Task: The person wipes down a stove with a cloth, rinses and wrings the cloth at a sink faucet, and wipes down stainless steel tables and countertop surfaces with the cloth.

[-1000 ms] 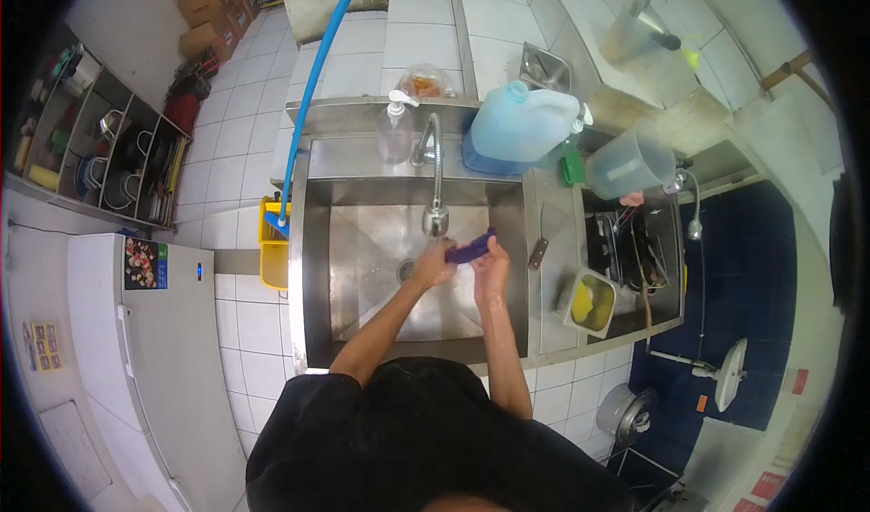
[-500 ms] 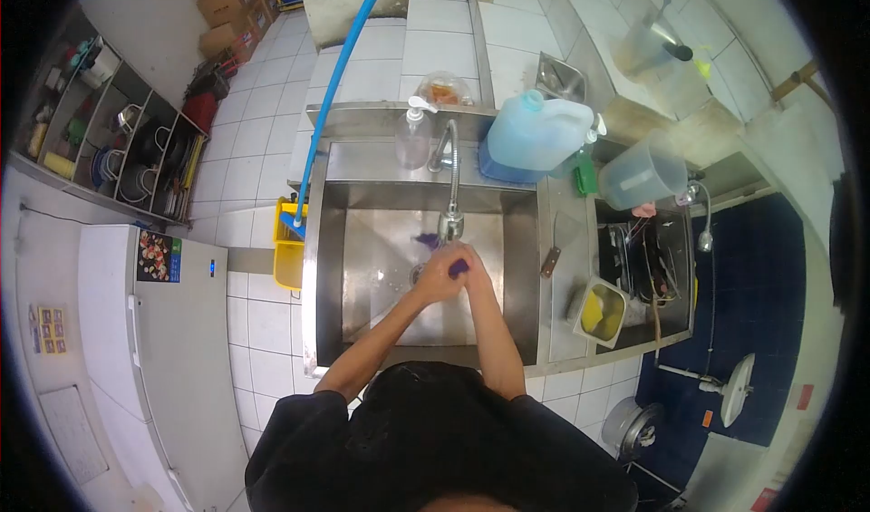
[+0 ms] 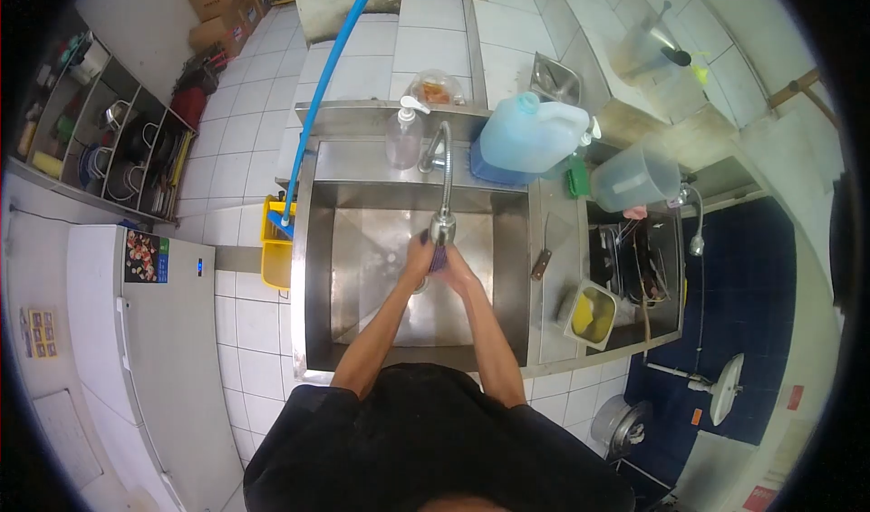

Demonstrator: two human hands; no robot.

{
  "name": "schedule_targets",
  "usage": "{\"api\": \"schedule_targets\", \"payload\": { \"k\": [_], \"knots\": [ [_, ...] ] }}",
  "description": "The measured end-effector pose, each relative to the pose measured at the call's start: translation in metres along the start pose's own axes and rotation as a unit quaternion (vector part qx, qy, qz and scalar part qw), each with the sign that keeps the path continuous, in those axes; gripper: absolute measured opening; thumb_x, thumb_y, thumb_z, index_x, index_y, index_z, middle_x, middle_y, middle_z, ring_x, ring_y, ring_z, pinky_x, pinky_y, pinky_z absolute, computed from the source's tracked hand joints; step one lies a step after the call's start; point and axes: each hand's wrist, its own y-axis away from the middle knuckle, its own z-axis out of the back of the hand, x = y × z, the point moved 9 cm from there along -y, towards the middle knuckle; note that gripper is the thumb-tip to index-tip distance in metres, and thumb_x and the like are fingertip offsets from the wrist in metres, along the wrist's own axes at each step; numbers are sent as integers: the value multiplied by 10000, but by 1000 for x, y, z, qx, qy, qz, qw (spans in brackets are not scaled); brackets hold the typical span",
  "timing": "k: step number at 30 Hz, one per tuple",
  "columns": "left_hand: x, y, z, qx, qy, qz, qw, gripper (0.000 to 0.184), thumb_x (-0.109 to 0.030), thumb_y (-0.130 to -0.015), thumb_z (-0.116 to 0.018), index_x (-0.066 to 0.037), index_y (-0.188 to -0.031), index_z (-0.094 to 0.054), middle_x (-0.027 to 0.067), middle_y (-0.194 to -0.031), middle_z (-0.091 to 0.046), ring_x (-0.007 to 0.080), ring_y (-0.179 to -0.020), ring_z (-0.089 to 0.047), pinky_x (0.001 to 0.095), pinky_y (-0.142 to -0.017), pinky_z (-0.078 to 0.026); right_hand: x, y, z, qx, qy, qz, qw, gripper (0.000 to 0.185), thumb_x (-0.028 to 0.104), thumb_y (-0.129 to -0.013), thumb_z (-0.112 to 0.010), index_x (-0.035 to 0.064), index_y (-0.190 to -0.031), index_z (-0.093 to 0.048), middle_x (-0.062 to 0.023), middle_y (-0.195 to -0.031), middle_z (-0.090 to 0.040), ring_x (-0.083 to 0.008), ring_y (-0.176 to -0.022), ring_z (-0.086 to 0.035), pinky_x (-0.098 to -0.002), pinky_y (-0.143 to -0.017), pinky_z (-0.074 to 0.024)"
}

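Both hands are together under the faucet head over the steel sink. My left hand is closed on a purple cloth, a bit of which shows above its fingers. On the other side my right hand also grips the cloth, which lies between the two palms. The faucet covers part of the fingers. Below the hands, the drain is partly hidden.
Behind the sink stand a soap pump bottle and a blue jug. Right of it lie a knife and a metal container with a yellow item. A yellow bucket stands at the left.
The hands have moved up under the faucet from their clasp lower in the sink. The cloth, first stretched sideways and then bunched, now sits between the palms. The view has shifted slightly.
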Motion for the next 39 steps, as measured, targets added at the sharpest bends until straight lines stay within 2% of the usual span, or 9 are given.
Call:
{"api": "schedule_targets", "payload": {
  "k": [4,7,15,21,23,27,33,35,39],
  "knots": [
    [-43,27,6,59,-193,16,979,341,-226,-941,-538,25,-1155,-625,139,-1015,-705,239,-900,-679,365,-788,-528,5,26,3,131,-100,-65,984,383,379,-1002,-548,82,-1241,-512,-92,-1117,-622,-227,-1013,-632,-395,-850,-573],
    [-56,35,-33,309,117,55,942,348,-321,-944,-600,-32,-1133,-648,98,-1052,-700,168,-905,-674,317,-787,-567,3,34,10,136,-147,-79,976,314,331,-961,-635,88,-1139,-544,-99,-1015,-622,-162,-775,-602,-278,-633,-516],
    [-56,22,-28,228,30,68,971,310,-219,-843,-723,-49,-1086,-636,71,-966,-680,153,-866,-648,322,-758,-539,-11,12,-13,280,-52,-82,955,95,150,-937,-619,97,-979,-552,-29,-810,-531,-118,-575,-461,-204,-484,-352],
    [34,-42,-5,40,-45,-10,998,227,-126,-760,-734,-43,-956,-656,54,-856,-659,135,-761,-606,342,-690,-506,-3,-6,-4,27,196,24,980,199,179,-824,-741,41,-864,-604,-36,-684,-564,-151,-609,-563,-288,-571,-448],
    [3,-22,0,11,-79,-40,996,233,-136,-742,-734,-30,-935,-658,56,-843,-657,139,-756,-605,348,-683,-503,5,-21,7,-44,456,256,851,336,208,-763,-777,0,-948,-591,-128,-796,-658,-234,-750,-658,-357,-680,-508],
    [-45,7,-5,-18,-125,-49,991,275,-170,-725,-746,7,-915,-655,84,-802,-659,148,-730,-602,349,-667,-499,20,11,1,-227,587,235,741,411,163,-742,-758,-10,-1067,-577,-206,-870,-684,-295,-850,-678,-391,-748,-522],
    [-22,-27,2,-75,0,-92,993,401,-324,-947,-540,58,-902,-654,193,-928,-674,240,-889,-634,385,-800,-470,13,15,1,-45,113,215,969,376,72,-806,-676,18,-1164,-577,-79,-1075,-662,-211,-1001,-622,-396,-865,-504],
    [-41,-12,-13,9,-44,-137,990,447,-358,-964,-510,31,-1172,-586,222,-1241,-589,322,-1149,-558,437,-965,-421,15,5,11,-30,-69,146,986,309,153,-920,-586,33,-1204,-569,-55,-1072,-626,-173,-953,-596,-357,-825,-492],
    [-8,-20,-42,-39,-261,-213,941,388,-233,-892,-632,-133,-1265,-596,124,-1200,-644,256,-1094,-621,372,-922,-482,0,-10,32,-138,-97,121,978,367,297,-1025,-445,37,-1252,-570,-69,-1142,-622,-168,-1040,-598,-330,-880,-478]
  ]
}}
